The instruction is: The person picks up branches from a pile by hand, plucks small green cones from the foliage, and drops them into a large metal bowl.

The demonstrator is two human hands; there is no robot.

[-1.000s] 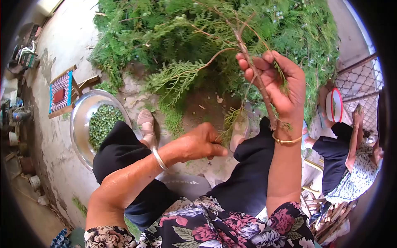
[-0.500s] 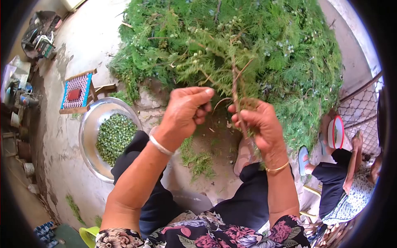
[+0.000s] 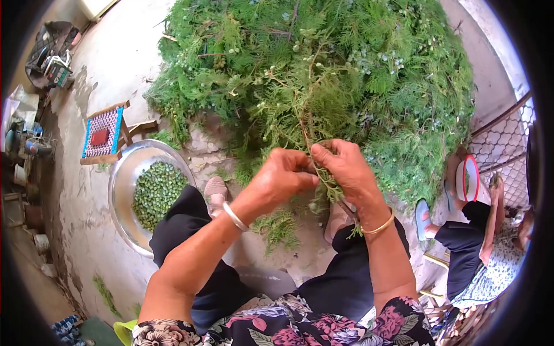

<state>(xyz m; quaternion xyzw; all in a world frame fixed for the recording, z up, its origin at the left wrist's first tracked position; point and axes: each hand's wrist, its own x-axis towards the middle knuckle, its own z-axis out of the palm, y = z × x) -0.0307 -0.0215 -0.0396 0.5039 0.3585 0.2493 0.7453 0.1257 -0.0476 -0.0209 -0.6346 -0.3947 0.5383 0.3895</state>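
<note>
A leafy branch [image 3: 310, 109] with small green cones points away from me, over a large heap of green foliage [image 3: 404, 104]. My right hand [image 3: 346, 170] is wrapped round its stem, with leafy sprigs showing below the fingers. Close beside it on the left, my left hand [image 3: 287, 176] has its fingers pinched together at the branch; whatever lies between the fingertips is too small to make out. A wide metal basin [image 3: 122, 190] by my left knee holds a pile of green cones [image 3: 158, 193].
A woven stool [image 3: 104, 135] with a red object on it stands behind the basin. At the right, another person [image 3: 490, 254] sits near a red-rimmed white bucket [image 3: 472, 177] and a wire mesh fence [image 3: 502, 144]. Loose sprigs [image 3: 277, 228] lie between my feet.
My left hand has moved right and down to meet the branch. My right hand has shifted slightly left, and the branch has moved left with it.
</note>
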